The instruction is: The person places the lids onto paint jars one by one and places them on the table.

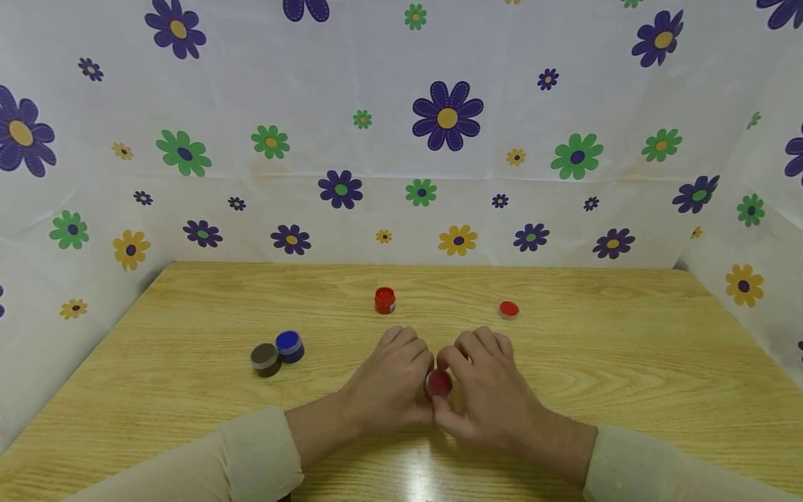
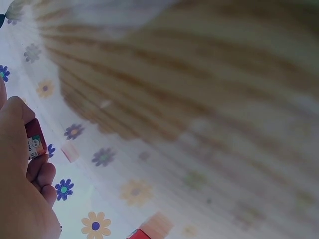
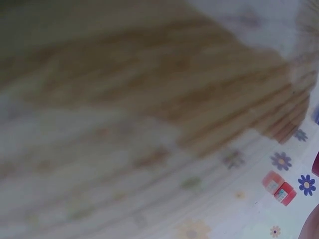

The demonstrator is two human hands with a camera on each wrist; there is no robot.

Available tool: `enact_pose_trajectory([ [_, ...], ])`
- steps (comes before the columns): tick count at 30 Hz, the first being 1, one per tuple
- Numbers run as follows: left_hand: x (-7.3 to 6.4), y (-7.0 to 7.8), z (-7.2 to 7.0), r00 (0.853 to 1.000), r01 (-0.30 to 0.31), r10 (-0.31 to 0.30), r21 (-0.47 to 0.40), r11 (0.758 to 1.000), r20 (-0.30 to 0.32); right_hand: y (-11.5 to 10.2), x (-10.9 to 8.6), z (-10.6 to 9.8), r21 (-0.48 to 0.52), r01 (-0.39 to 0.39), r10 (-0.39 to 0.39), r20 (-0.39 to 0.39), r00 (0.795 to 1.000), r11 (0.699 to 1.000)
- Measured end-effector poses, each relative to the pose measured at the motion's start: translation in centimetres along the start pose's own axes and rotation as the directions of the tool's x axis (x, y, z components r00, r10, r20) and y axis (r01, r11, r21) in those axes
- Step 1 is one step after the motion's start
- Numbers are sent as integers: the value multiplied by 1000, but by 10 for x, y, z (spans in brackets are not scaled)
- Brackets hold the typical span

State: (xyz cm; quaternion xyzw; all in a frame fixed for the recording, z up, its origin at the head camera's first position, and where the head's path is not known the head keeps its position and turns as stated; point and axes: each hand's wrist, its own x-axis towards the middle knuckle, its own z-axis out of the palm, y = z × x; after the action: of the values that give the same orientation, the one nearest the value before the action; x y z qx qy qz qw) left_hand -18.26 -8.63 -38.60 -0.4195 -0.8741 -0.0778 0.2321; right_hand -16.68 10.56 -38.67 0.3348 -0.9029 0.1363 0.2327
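Note:
A small paint pot with a dark red lid [image 1: 438, 383] is between both hands at the near middle of the table. My left hand [image 1: 392, 383] grips the pot from its left side. The thumb and index finger of my right hand [image 1: 489, 390] pinch around the lid from the right. In the left wrist view, the pot [image 2: 36, 140] shows a printed label between thumb and fingers. Only a sliver of the dark red pot [image 3: 316, 164] and of the right hand [image 3: 311, 226] appears in the right wrist view.
An uncapped red paint pot [image 1: 385, 301] stands farther back on the wooden table [image 1: 602, 335]. Its likely lid, red inside [image 1: 509, 309], lies to the right. A blue-lidded pot [image 1: 289, 346] and a dark brown one [image 1: 265, 360] touch at left. Flowered cloth [image 1: 351, 84] surrounds the table.

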Motion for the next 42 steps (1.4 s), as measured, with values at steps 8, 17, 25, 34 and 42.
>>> enact_pose_trajectory([
  [8,0,0,1,999,-32,32,24,999,-2,-1,1,0,-27,-22,21,-20,1000,999],
  [17,1,-2,2,1000,12,-12,-27,1000,-17,2,-1,1,21,25,-24,-49,998,999],
  [25,1,-1,1,1000,2,-2,-20,1000,-13,2,0,1,-2,-4,4,-26,1000,1000],
  [34,1,-1,-1,1000,12,-12,-29,1000,-15,2,-1,0,23,27,-26,-38,999,999],
  [42,1,-1,0,999,7,-8,-32,999,-31,2,-2,1,18,31,-30,-45,999,999],
])
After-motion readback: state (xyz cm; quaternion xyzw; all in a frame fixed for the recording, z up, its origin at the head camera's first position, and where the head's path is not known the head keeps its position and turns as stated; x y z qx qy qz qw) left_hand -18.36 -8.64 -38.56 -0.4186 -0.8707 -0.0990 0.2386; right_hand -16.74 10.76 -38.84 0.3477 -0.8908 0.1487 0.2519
